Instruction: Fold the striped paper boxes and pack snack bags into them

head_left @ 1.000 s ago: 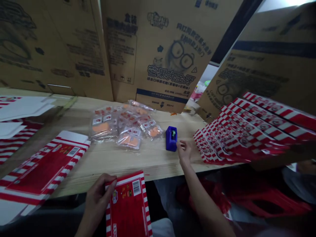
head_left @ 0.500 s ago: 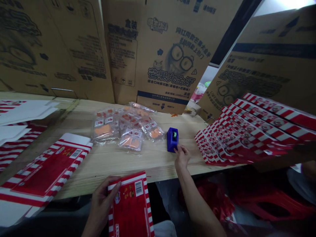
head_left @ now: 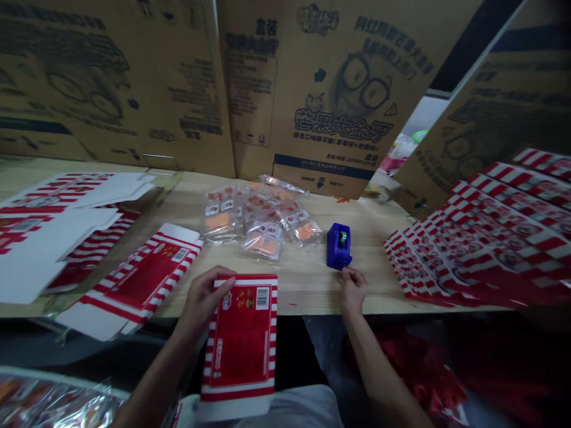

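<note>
My left hand [head_left: 209, 297] grips a red carton with white-striped edges [head_left: 243, 339] by its upper left, thumb on the front face. The carton stands over my lap, its white flap downward. By the front of a blue tape dispenser [head_left: 338, 246], my right hand [head_left: 354, 290] has its fingertips pinched together at the cutting end. Whatever lies between those fingertips is too small to make out. Clear packets with orange pieces [head_left: 263, 238] lie in a pile left of the dispenser. Another flattened carton [head_left: 143, 276] rests on the table left of my left hand.
Flat white and striped cartons [head_left: 57, 220] are stacked at the left. Rows of striped boxes [head_left: 486, 238] stand at the right. Large cardboard boxes [head_left: 330, 89] wall off the table's back. More wrapped packets [head_left: 57, 404] sit low at the left, below the wooden table [head_left: 307, 294].
The view has shifted left, and the left hand has raised the carton so more of it shows. The right hand stays at the dispenser's front, its fingertips now a little lower.
</note>
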Tool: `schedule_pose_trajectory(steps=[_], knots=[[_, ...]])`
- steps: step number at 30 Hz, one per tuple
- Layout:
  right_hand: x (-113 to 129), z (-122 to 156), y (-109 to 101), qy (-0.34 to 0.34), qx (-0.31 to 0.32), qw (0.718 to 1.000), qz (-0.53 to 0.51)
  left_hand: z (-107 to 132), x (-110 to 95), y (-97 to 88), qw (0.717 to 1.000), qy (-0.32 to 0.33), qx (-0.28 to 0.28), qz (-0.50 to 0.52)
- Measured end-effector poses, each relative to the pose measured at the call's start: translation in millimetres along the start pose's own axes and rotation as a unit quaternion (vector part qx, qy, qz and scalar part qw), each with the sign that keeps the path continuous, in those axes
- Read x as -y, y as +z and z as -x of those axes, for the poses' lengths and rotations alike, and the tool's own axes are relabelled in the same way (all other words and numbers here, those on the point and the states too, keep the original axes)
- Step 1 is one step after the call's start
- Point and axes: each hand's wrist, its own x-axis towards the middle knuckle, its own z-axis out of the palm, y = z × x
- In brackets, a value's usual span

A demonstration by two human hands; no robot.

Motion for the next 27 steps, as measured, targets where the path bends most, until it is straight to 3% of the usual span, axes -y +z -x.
schedule_pose_trajectory(steps=[2, 4, 6, 8, 9, 11, 14, 18, 22, 25, 27], knots=[[19.8, 13.5, 8.5, 0.028, 0.077, 0.997, -0.006, -12.7, -13.3, -5.5, 0.992, 0.027, 0.091, -0.083], [45.7, 29.7, 23.3, 0.047, 0.282, 0.958, 0.011, -23.1, -18.3, -5.2, 0.972, 0.013, 0.199, -0.122], [70.7, 46.0, 42.7, 0.021, 0.508, 0.859, 0.053, -29.7, -14.4, 0.1, 0.948, -0.011, 0.286, -0.135], [87.2, 60.1, 62.0, -0.023, 0.625, 0.776, 0.085, -31.7, -5.0, 7.3, 0.931, -0.018, 0.334, -0.145], [91.0, 65.9, 70.1, -0.046, 0.65, 0.752, 0.1, -31.2, 0.1, 10.6, 0.926, -0.016, 0.347, -0.148], [90.9, 75.0, 81.4, -0.094, 0.651, 0.74, 0.143, -28.3, 8.7, 15.0, 0.923, -0.011, 0.357, -0.144], [82.6, 84.8, 86.0, -0.132, 0.608, 0.746, 0.237, -21.3, 14.5, 15.5, 0.928, -0.006, 0.344, -0.14], [80.7, 96.3, 81.1, -0.082, 0.575, 0.769, 0.268, -12.2, 13.6, 11.4, 0.937, 0.007, 0.311, -0.159], [86.6, 102.9, 76.4, -0.056, 0.554, 0.795, 0.243, -6.2, 8.7, 9.7, 0.936, 0.01, 0.314, -0.158], [86.5, 100.3, 75.9, -0.04, 0.602, 0.771, 0.203, -3.6, 0.1, 8.7, 0.934, 0.036, 0.313, -0.171], [83.7, 97.9, 77.0, 0.021, 0.655, 0.743, 0.139, -1.9, -9.4, 7.8, 0.925, 0.046, 0.347, -0.147]])
